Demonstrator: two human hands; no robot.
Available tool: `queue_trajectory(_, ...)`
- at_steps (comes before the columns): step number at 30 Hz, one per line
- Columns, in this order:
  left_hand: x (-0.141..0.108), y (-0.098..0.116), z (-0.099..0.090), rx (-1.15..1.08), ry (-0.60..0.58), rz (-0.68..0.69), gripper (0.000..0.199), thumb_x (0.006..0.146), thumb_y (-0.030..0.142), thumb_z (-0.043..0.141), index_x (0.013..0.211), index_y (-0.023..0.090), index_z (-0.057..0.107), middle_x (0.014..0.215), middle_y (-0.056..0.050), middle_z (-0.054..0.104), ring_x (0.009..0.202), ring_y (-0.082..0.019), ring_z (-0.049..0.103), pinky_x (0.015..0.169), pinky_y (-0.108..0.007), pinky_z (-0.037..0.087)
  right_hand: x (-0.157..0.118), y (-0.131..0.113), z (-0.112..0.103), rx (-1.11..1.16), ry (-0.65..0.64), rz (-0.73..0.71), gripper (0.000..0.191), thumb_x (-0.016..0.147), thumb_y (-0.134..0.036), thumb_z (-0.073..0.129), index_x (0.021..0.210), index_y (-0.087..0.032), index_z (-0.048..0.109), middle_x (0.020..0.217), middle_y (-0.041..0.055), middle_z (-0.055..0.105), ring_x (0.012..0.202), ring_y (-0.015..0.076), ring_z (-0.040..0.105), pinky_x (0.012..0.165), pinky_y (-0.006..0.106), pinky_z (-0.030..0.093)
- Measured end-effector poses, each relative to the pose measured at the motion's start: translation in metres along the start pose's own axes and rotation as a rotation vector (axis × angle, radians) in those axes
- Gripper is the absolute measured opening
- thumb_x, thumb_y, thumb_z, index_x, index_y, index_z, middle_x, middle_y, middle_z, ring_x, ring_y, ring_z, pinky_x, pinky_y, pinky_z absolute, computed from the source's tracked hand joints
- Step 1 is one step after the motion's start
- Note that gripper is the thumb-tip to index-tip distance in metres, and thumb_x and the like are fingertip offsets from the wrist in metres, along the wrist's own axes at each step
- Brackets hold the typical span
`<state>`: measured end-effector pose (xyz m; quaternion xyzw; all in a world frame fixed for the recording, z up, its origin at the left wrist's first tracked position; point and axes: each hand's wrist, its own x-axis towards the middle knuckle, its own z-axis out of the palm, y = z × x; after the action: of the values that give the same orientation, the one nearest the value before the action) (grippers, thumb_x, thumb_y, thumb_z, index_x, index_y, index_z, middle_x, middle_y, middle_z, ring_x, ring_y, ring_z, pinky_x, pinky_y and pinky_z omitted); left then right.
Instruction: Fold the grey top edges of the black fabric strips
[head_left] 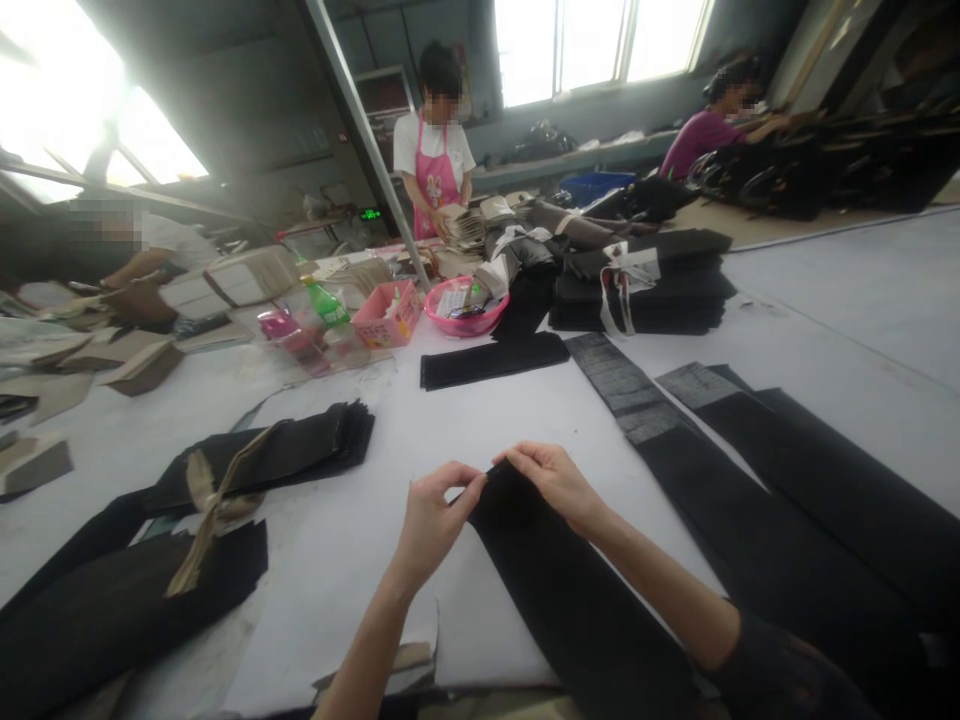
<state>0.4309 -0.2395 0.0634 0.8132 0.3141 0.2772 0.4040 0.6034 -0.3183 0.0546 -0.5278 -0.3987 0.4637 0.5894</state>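
Left hand (435, 515): pinching the left corner of the strip's far end between thumb and fingers
Right hand (561, 488): pinching the same end just beside, thumb and fingers closed on the edge
Black strip (574, 595): held by both hands at the far end, running toward the lower right over the white table (337, 560)
Pink basin (466, 326): beyond the hands, holding a pale packet (452, 302) plus small dark and green items
Pink box (394, 327): just left of the basin, holding something whitish, too small to name
Green bottle (325, 303): left of the box, inside or behind the clear tray (307, 358), cannot tell which
Blue crate (596, 188): farther back, contents too unclear to tell
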Motion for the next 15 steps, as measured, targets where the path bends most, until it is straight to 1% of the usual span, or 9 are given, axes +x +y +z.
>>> queue_trajectory(3,0.001,0.001,0.002,-0.052,0.022,-0.027,0.021,0.087,0.031,0.057,0.074,0.017,0.065,0.070,0.001,0.065,0.069,-0.012,0.058,0.068,-0.021,0.045,0.000,0.003,-0.001,0.083,0.037,0.038,0.038,0.091,-0.048,0.050,0.097,-0.016,0.070,0.083,0.0038,0.069,0.075,0.0157,0.060,0.070,0.028,0.044)
queue_trajectory(5,0.000,0.000,0.002,-0.081,0.038,-0.041,0.020,0.086,0.030,0.057,0.072,0.017,0.064,0.069,0.002,0.064,0.068,-0.012,0.057,0.067,-0.020,0.045,0.000,0.005,-0.002,0.104,0.079,0.041,0.038,0.090,-0.049,0.050,0.096,-0.016,0.068,0.081,0.0030,0.068,0.072,0.0141,0.059,0.067,0.026,0.043)
queue_trajectory(10,0.001,0.004,0.004,-0.082,0.045,-0.020,0.019,0.086,0.028,0.057,0.072,0.016,0.063,0.068,0.002,0.063,0.067,-0.011,0.056,0.066,-0.020,0.044,0.001,0.005,0.004,0.069,0.088,-0.025,0.028,0.084,-0.045,0.062,0.082,-0.017,0.065,0.075,-0.0008,0.063,0.068,0.0125,0.054,0.064,0.024,0.041)
queue_trajectory(12,0.001,0.006,0.006,-0.071,0.046,-0.012,0.019,0.086,0.029,0.057,0.072,0.016,0.063,0.069,0.002,0.062,0.067,-0.011,0.056,0.067,-0.020,0.044,0.002,0.004,0.008,0.034,0.090,-0.063,0.025,0.084,-0.041,0.062,0.078,-0.017,0.063,0.072,-0.0014,0.061,0.068,0.0126,0.053,0.064,0.024,0.041)
queue_trajectory(15,-0.001,0.004,0.006,-0.081,0.032,-0.029,0.020,0.087,0.032,0.057,0.074,0.017,0.064,0.070,0.002,0.063,0.068,-0.011,0.056,0.067,-0.020,0.044,0.004,0.003,0.011,-0.034,0.126,-0.102,0.025,0.085,-0.039,0.060,0.073,-0.017,0.061,0.068,-0.0020,0.059,0.065,0.0126,0.051,0.061,0.024,0.040)
